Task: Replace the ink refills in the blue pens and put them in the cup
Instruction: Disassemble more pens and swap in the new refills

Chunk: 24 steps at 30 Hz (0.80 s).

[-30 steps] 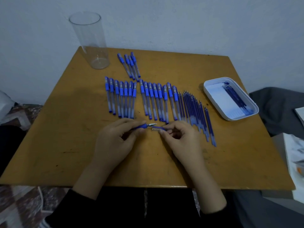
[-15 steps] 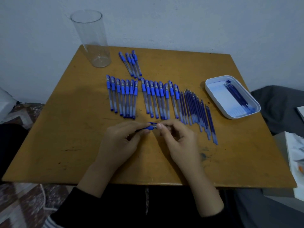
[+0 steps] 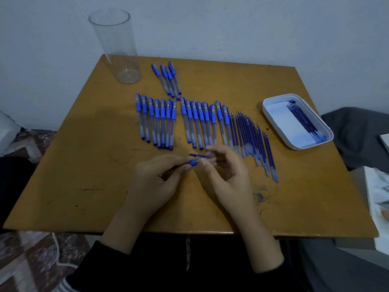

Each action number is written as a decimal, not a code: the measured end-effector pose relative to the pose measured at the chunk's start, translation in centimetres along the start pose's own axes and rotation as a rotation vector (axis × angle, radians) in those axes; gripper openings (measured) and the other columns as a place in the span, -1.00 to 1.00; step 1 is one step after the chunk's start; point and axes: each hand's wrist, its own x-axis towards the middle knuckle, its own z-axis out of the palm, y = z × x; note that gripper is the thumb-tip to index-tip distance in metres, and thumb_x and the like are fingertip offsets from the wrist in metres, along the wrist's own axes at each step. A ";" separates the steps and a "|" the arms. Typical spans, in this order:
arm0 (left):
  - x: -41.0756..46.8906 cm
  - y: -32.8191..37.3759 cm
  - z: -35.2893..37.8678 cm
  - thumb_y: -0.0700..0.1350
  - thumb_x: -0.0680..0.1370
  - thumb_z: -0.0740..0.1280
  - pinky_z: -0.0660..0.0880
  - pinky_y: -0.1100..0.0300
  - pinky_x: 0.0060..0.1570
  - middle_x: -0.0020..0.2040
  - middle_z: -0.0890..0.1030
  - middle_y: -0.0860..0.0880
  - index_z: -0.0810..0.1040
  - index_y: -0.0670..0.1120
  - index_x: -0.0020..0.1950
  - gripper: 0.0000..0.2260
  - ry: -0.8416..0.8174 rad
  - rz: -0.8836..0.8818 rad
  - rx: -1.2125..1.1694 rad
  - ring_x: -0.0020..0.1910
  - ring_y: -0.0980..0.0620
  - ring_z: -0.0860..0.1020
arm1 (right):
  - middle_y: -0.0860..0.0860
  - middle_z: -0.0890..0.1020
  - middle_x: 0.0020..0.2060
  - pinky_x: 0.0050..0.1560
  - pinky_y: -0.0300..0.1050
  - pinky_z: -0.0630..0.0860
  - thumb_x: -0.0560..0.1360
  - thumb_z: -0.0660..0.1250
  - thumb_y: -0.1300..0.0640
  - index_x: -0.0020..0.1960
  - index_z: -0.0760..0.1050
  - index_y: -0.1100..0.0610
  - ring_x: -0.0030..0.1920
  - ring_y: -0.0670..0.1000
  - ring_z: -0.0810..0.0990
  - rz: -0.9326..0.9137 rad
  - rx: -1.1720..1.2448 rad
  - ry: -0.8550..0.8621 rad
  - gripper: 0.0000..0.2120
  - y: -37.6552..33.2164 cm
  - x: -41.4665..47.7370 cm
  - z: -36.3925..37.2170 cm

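Note:
My left hand (image 3: 156, 182) grips a blue pen (image 3: 192, 163) by its barrel, just above the table's middle. My right hand (image 3: 228, 175) pinches the clear tip piece at that pen's front end, thumb and fingertips curled on it. A blue pen cap (image 3: 196, 155) lies on the table just behind the tip. Behind the hands lie two rows of capped blue pens (image 3: 156, 121) (image 3: 202, 121), with a smaller bunch of pens (image 3: 168, 80) further back. Loose ink refills (image 3: 250, 140) lie fanned out to the right. The clear cup (image 3: 117, 45) stands at the far left corner, with nothing in it.
A white tray (image 3: 273, 114) with several dark refills stands at the right on the wooden table (image 3: 84, 165). A wall runs behind the table. Grey cloth (image 3: 357, 135) and papers (image 3: 379, 199) lie off the right edge.
My two hands have come together at the pen's tip. The right hand's fingers have shifted on the tip piece, with the other fingers spread more. The cap now shows behind the tip.

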 end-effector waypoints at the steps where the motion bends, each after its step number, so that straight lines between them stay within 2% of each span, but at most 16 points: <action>1: 0.0 0.0 0.0 -0.12 0.52 0.47 0.50 0.40 0.06 0.02 0.68 0.14 0.73 -0.12 0.06 -0.84 0.002 0.001 0.000 0.02 0.26 0.63 | -0.05 0.61 -0.09 -0.01 -0.17 0.54 0.55 0.37 0.10 0.06 0.60 0.12 -0.02 -0.02 0.59 -0.013 -0.059 -0.008 -0.87 0.1 0.0 0.0; 3: 0.0 0.1 0.0 -0.15 0.50 0.48 0.51 0.40 0.06 0.02 0.66 0.16 0.73 -0.12 0.06 -0.84 0.001 0.004 0.005 0.02 0.27 0.63 | -0.04 0.61 -0.13 -0.03 -0.21 0.52 0.55 0.37 0.22 -0.02 0.61 0.15 -0.05 -0.03 0.59 -0.045 -0.084 -0.016 -0.95 0.3 0.1 -0.1; 5: 0.0 0.1 0.0 -0.17 0.49 0.48 0.51 0.41 0.05 0.02 0.66 0.16 0.73 -0.12 0.06 -0.84 0.000 0.010 0.014 0.00 0.27 0.63 | 0.00 0.60 -0.07 0.02 -0.16 0.55 0.52 0.39 0.29 0.02 0.60 0.14 -0.01 0.01 0.59 -0.045 0.012 -0.032 -0.89 0.3 0.0 -0.2; 7: 0.0 0.1 0.0 -0.18 0.49 0.48 0.49 0.44 0.06 0.02 0.65 0.16 0.73 -0.13 0.06 -0.84 0.004 0.016 0.018 0.00 0.28 0.62 | 0.00 0.61 -0.07 0.01 -0.09 0.57 0.52 0.42 0.19 0.07 0.59 0.10 -0.02 0.03 0.60 0.009 0.060 -0.033 -0.87 0.3 -0.1 -0.2; 9: 0.0 0.1 0.0 -0.17 0.49 0.48 0.48 0.44 0.06 0.02 0.65 0.18 0.73 -0.12 0.07 -0.83 -0.001 0.015 0.017 0.01 0.31 0.61 | -0.06 0.61 -0.14 -0.06 -0.03 0.57 0.55 0.38 0.07 0.02 0.59 0.08 -0.08 0.02 0.59 0.043 -0.007 -0.037 -0.90 0.3 -0.1 -0.1; 12: 0.0 0.0 0.1 -0.16 0.49 0.48 0.49 0.43 0.05 0.02 0.65 0.17 0.73 -0.12 0.06 -0.84 -0.009 0.011 0.022 0.01 0.28 0.62 | -0.02 0.59 -0.14 -0.03 0.04 0.56 0.54 0.35 0.21 -0.03 0.57 0.12 -0.06 0.03 0.58 0.014 0.009 -0.055 -0.96 0.3 -0.1 -0.2; 13: 0.0 -0.1 0.1 -0.16 0.49 0.48 0.49 0.43 0.05 0.01 0.66 0.16 0.73 -0.13 0.06 -0.83 -0.004 0.008 0.026 0.00 0.27 0.63 | 0.01 0.60 -0.10 0.02 0.02 0.56 0.53 0.35 0.25 0.00 0.57 0.13 -0.02 0.04 0.59 0.004 0.051 -0.067 -0.92 0.3 -0.1 -0.3; 15: 0.0 -0.2 0.1 -0.18 0.49 0.48 0.49 0.43 0.06 0.02 0.66 0.14 0.73 -0.14 0.06 -0.83 0.010 0.008 0.030 0.00 0.25 0.63 | -0.01 0.61 -0.05 0.07 -0.06 0.57 0.51 0.40 0.21 0.09 0.56 0.10 0.01 0.04 0.59 0.038 0.115 -0.089 -0.83 0.1 -0.2 -0.4; 17: 0.0 -0.2 0.1 -0.19 0.50 0.49 0.48 0.43 0.06 0.02 0.66 0.14 0.73 -0.14 0.07 -0.84 0.005 0.013 0.032 0.00 0.25 0.63 | -0.10 0.61 -0.09 -0.01 -0.17 0.54 0.52 0.41 0.12 0.10 0.56 0.06 -0.04 0.00 0.60 0.081 0.100 -0.097 -0.84 0.0 -0.3 -0.2; 18: 0.0 -0.2 0.0 -0.19 0.50 0.49 0.48 0.44 0.06 0.02 0.66 0.14 0.73 -0.14 0.07 -0.84 -0.004 0.014 0.030 0.01 0.26 0.63 | -0.12 0.61 -0.12 -0.04 -0.21 0.52 0.53 0.40 0.15 0.06 0.57 0.07 -0.06 -0.01 0.60 0.069 0.063 -0.094 -0.89 0.0 -0.3 -0.2; 21: -0.1 -0.1 0.0 -0.18 0.49 0.49 0.49 0.43 0.05 0.02 0.65 0.14 0.73 -0.13 0.07 -0.84 0.000 0.018 0.024 0.01 0.27 0.62 | -0.08 0.62 -0.09 -0.02 -0.20 0.52 0.54 0.38 0.29 0.07 0.59 0.11 -0.05 -0.01 0.61 0.044 0.067 -0.094 -0.85 0.2 -0.2 -0.4; 24: 0.0 -0.1 0.0 -0.18 0.50 0.48 0.51 0.39 0.05 0.02 0.68 0.12 0.73 -0.13 0.07 -0.83 -0.004 0.019 0.024 0.01 0.24 0.64 | -0.02 0.65 -0.01 0.03 -0.21 0.56 0.52 0.42 0.23 0.21 0.56 0.14 0.00 -0.04 0.63 0.149 0.197 -0.113 -0.74 -0.2 -0.1 -0.5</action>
